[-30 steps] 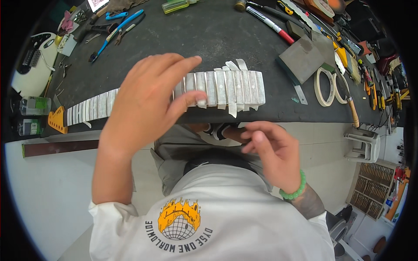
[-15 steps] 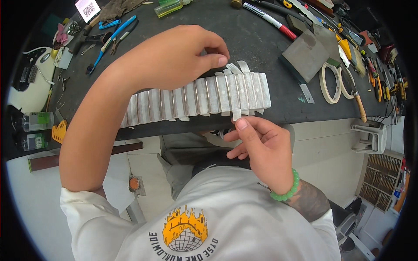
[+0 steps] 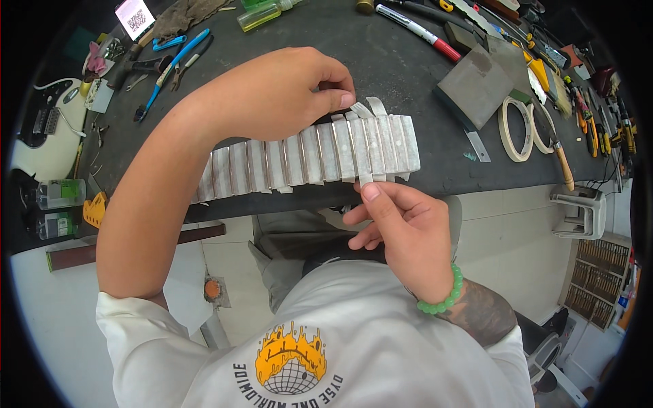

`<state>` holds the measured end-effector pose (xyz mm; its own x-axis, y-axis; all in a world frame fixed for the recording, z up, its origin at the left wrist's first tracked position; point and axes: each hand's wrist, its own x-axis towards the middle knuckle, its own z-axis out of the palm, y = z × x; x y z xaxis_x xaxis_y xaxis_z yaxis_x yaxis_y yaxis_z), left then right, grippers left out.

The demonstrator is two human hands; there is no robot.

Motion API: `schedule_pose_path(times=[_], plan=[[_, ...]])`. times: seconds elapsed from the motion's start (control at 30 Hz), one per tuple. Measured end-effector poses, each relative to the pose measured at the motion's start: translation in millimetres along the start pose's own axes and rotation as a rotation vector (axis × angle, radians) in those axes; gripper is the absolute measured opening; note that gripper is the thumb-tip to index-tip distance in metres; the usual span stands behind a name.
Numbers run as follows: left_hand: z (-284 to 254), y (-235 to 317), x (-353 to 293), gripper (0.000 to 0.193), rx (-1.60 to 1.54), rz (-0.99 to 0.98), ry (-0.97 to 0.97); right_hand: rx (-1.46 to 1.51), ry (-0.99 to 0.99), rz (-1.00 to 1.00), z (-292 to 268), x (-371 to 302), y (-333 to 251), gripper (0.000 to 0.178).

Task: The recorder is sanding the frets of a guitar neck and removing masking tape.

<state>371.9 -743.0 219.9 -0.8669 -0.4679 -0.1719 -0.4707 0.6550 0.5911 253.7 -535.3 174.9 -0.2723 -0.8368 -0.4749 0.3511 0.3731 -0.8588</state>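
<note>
A guitar neck [image 3: 272,163] lies across the near edge of the bench, its fretboard covered in whitish masking tape with bare metal frets showing between the strips. My left hand [image 3: 292,88] reaches over the neck's far edge, thumb and index finger closed by a loose tape end [image 3: 358,109]. My right hand [image 3: 411,228], wearing a green bead bracelet [image 3: 443,299], pinches the near end of a tape strip [image 3: 365,174] at the neck's near edge. Another tape tail [image 3: 375,106] sticks up beside my left fingertips. My left forearm hides the neck's left end.
Two tape rolls [image 3: 505,129], a grey metal block [image 3: 474,85] and a red-capped marker [image 3: 418,32] lie to the right. Farther right are many hand tools. At left are a blue brush [image 3: 163,78], a white guitar body [image 3: 41,129] and clear green-labelled containers [image 3: 60,194].
The neck and my right hand have shifted slightly left in the view. My left hand has come slightly nearer, its fingertips still by the far tape ends. My right hand keeps its pinch.
</note>
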Motion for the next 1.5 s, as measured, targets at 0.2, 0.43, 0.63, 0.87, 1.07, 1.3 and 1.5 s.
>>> schedule_pose_path(times=[0.2, 0.43, 0.63, 0.87, 1.07, 1.3, 1.5], plan=[[1.5, 0.5, -5.7, 0.026, 0.011, 0.006, 0.038, -0.023, 0.033, -0.062, 0.7, 0.3, 2.4, 0.030], [1.5, -2.8, -18.6, 0.024, -0.011, 0.029, 0.104, -0.047, 0.017, -0.043, 4.3, -2.8, -7.8, 0.031], [0.2, 8.8, -34.0, 0.024, -0.052, -0.026, 0.107, -0.007, 0.017, -0.028, 7.8, -1.3, -16.6, 0.031], [5.9, -2.6, -39.9, 0.024, -0.063, -0.009, 0.191, 0.065, 0.028, 0.037, 12.5, 2.9, -29.9, 0.032], [12.0, 2.1, -47.4, 0.030, -0.089, 0.051, 0.203, 0.150, 0.010, 0.067, 11.9, 7.3, -39.8, 0.027], [27.6, 2.1, -54.3, 0.046, -0.038, 0.094, 0.314, 0.188, -0.050, 0.044, 12.6, 24.0, -56.1, 0.022], [21.5, 10.1, -53.0, 0.058, -0.189, -0.037, 0.247, 0.188, -0.069, -0.021, 17.2, 40.6, -73.5, 0.018]])
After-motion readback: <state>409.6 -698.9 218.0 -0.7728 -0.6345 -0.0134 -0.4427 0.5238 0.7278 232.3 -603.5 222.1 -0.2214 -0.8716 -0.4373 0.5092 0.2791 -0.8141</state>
